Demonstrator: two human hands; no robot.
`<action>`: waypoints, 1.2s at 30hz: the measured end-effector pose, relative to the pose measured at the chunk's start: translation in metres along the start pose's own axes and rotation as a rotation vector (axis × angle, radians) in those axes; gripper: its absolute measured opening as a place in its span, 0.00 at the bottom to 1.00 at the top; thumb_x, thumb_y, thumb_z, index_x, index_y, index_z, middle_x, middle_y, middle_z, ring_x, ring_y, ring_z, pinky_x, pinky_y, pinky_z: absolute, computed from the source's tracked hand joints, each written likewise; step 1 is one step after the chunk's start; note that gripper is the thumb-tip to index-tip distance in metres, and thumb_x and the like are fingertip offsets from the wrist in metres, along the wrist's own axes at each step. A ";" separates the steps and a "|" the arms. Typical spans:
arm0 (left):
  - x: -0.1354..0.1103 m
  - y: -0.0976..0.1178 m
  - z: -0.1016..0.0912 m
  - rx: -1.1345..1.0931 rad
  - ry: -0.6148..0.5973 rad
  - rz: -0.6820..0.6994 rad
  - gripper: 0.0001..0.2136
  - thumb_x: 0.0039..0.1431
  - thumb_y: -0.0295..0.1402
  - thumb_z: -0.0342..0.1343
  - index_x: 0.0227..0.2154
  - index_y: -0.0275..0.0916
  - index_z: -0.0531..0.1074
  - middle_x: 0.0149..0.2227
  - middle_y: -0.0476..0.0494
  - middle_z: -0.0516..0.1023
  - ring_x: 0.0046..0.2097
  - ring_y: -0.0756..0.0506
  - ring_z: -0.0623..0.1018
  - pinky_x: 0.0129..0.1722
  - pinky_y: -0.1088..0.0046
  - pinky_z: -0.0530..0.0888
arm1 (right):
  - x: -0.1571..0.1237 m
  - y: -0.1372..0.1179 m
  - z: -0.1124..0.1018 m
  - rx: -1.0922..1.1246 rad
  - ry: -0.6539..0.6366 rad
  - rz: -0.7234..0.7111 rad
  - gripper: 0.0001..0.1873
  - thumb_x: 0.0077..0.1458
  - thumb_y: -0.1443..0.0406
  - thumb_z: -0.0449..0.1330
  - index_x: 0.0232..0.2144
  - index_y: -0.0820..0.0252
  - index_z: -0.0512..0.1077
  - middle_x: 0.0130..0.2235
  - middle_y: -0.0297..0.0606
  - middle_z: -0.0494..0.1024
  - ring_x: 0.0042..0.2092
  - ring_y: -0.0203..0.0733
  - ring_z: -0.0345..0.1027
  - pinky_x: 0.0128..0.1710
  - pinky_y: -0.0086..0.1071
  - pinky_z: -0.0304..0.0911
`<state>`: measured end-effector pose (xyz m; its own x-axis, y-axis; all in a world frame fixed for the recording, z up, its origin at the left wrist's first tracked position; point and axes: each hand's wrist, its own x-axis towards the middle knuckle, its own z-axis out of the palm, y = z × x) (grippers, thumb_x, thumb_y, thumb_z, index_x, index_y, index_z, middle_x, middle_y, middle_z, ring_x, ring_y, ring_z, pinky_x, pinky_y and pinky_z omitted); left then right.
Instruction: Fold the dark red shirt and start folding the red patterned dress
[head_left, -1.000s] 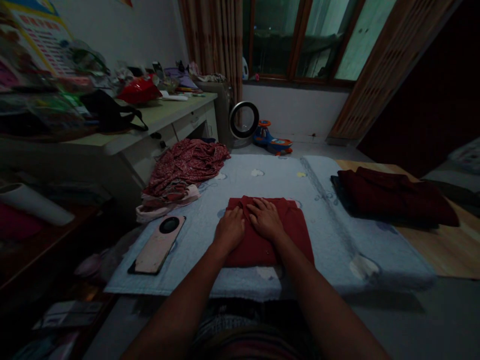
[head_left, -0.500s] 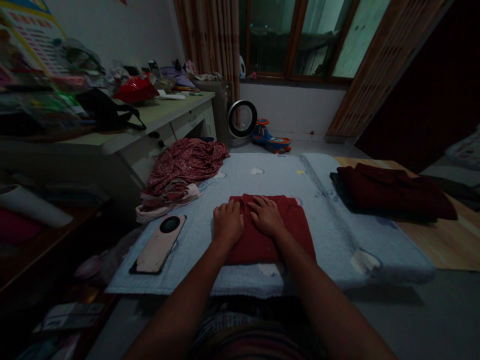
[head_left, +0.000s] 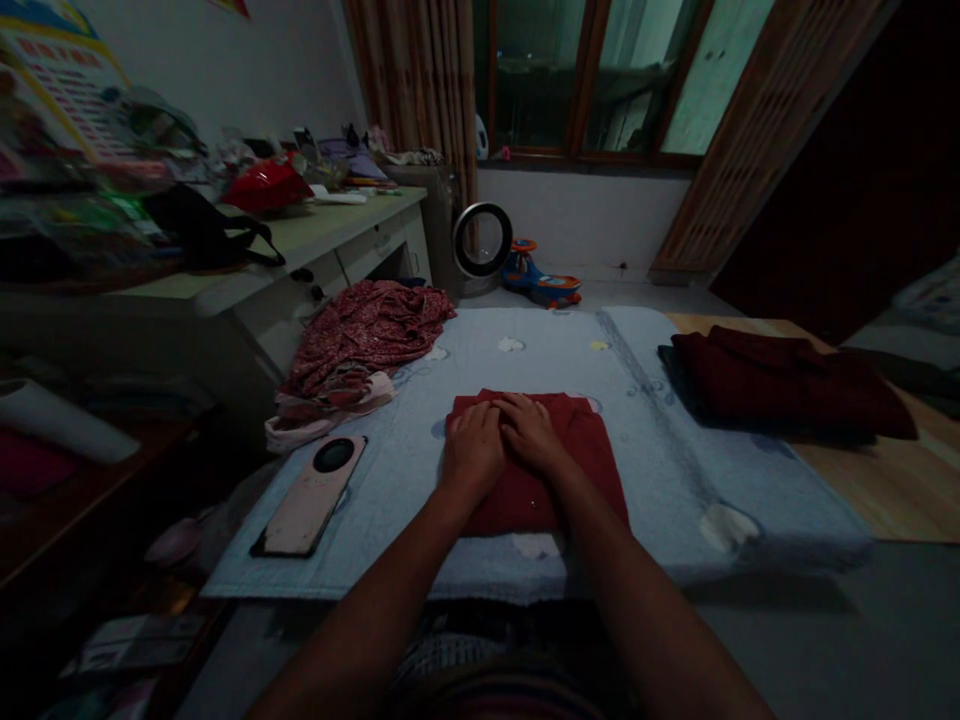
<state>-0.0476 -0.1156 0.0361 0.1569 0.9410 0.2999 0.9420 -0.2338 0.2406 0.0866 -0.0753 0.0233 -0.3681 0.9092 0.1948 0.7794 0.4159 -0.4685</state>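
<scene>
Head view, and both hands are on the shirt (head_left: 592, 470), which lies near the near edge of the blanket (head_left: 480, 370)! Left hand (head_left: 474, 450) and right hand (head_left: 531, 432) are palms down, half open, fingers slightly bent and close together; whether the tips pinch any cloth, I can't tell. Flat palms and even pressure would smooth this best, I judge, without tugging. Now the count: two hands, one shirt, one phone (head_left: 311, 500) at the blanket's near left corner, one crumpled cloth (head_left: 367, 325) on its left side, one maroon garment (head_left: 787, 385) across its right edge, one fan (head_left: 459, 245) beyond its far edge
</scene>
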 end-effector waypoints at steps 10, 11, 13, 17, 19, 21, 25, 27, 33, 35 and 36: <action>-0.004 0.038 0.021 -0.131 -0.202 0.325 0.24 0.67 0.44 0.47 0.63 0.43 0.60 0.68 0.45 0.58 0.70 0.38 0.53 0.66 0.49 0.56 | -0.080 0.042 -0.046 0.117 0.332 0.120 0.26 0.60 0.69 0.43 0.55 0.58 0.70 0.57 0.43 0.73 0.59 0.44 0.65 0.61 0.42 0.58; -0.005 0.037 0.023 -0.131 -0.230 0.319 0.25 0.66 0.45 0.47 0.63 0.45 0.60 0.68 0.46 0.57 0.70 0.38 0.53 0.66 0.48 0.56 | -0.089 0.047 -0.040 0.077 0.303 0.130 0.25 0.60 0.69 0.43 0.56 0.58 0.70 0.57 0.44 0.73 0.59 0.44 0.65 0.61 0.43 0.59; -0.007 0.036 0.025 -0.129 -0.264 0.301 0.25 0.66 0.45 0.47 0.64 0.46 0.60 0.68 0.46 0.57 0.69 0.37 0.54 0.66 0.46 0.55 | -0.103 0.054 -0.025 -0.025 0.249 0.144 0.26 0.61 0.68 0.43 0.58 0.59 0.68 0.60 0.45 0.70 0.62 0.46 0.61 0.63 0.47 0.55; -0.007 0.035 0.024 -0.139 -0.287 0.289 0.25 0.66 0.45 0.47 0.64 0.46 0.59 0.69 0.47 0.56 0.69 0.37 0.54 0.66 0.45 0.53 | -0.107 0.057 -0.007 -0.204 0.129 0.217 0.28 0.63 0.65 0.43 0.64 0.65 0.60 0.66 0.47 0.60 0.68 0.48 0.51 0.65 0.49 0.48; -0.006 0.036 0.024 -0.143 -0.295 0.285 0.25 0.66 0.45 0.47 0.64 0.45 0.60 0.69 0.47 0.56 0.69 0.37 0.54 0.66 0.45 0.53 | -0.101 0.058 -0.008 -0.256 0.071 0.247 0.29 0.64 0.64 0.43 0.65 0.65 0.57 0.68 0.47 0.57 0.69 0.47 0.48 0.66 0.48 0.46; -0.006 0.036 0.023 -0.143 -0.297 0.282 0.25 0.66 0.45 0.46 0.63 0.45 0.60 0.69 0.46 0.56 0.69 0.37 0.54 0.66 0.45 0.53 | -0.095 0.059 -0.013 -0.288 0.013 0.283 0.30 0.64 0.63 0.43 0.66 0.65 0.55 0.69 0.46 0.53 0.69 0.47 0.45 0.66 0.48 0.45; -0.006 0.036 0.023 -0.129 -0.310 0.282 0.25 0.66 0.46 0.46 0.63 0.46 0.60 0.69 0.46 0.56 0.70 0.37 0.53 0.66 0.45 0.53 | -0.083 0.063 -0.024 -0.310 -0.082 0.362 0.31 0.66 0.59 0.41 0.68 0.63 0.50 0.70 0.44 0.48 0.71 0.47 0.40 0.66 0.52 0.42; -0.006 0.036 0.023 -0.121 -0.319 0.282 0.25 0.66 0.46 0.46 0.64 0.46 0.60 0.69 0.47 0.56 0.70 0.37 0.53 0.67 0.46 0.52 | -0.079 0.065 -0.027 -0.306 -0.106 0.397 0.31 0.66 0.58 0.40 0.68 0.62 0.50 0.71 0.43 0.47 0.71 0.46 0.38 0.66 0.54 0.40; -0.006 0.036 0.023 -0.116 -0.315 0.283 0.26 0.66 0.47 0.45 0.64 0.46 0.59 0.69 0.47 0.55 0.70 0.37 0.52 0.67 0.46 0.52 | -0.072 0.072 -0.027 -0.308 -0.123 0.444 0.32 0.67 0.54 0.39 0.69 0.58 0.48 0.71 0.42 0.45 0.71 0.48 0.37 0.66 0.55 0.41; -0.006 0.036 0.024 -0.118 -0.305 0.284 0.26 0.66 0.47 0.45 0.64 0.46 0.59 0.69 0.47 0.55 0.70 0.37 0.53 0.67 0.46 0.52 | -0.070 0.077 -0.026 -0.305 -0.116 0.460 0.32 0.67 0.53 0.39 0.69 0.58 0.47 0.71 0.41 0.44 0.71 0.49 0.37 0.65 0.55 0.41; -0.006 0.036 0.025 -0.119 -0.298 0.285 0.26 0.66 0.47 0.45 0.64 0.45 0.59 0.69 0.47 0.56 0.70 0.37 0.53 0.67 0.46 0.52 | -0.068 0.079 -0.025 -0.306 -0.111 0.467 0.32 0.67 0.53 0.39 0.69 0.57 0.47 0.71 0.41 0.44 0.71 0.49 0.38 0.65 0.56 0.42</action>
<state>-0.0072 -0.1238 0.0197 0.5010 0.8603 0.0941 0.8107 -0.5046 0.2970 0.1864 -0.1037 -0.0052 0.0130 0.9973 -0.0726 0.9776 -0.0280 -0.2086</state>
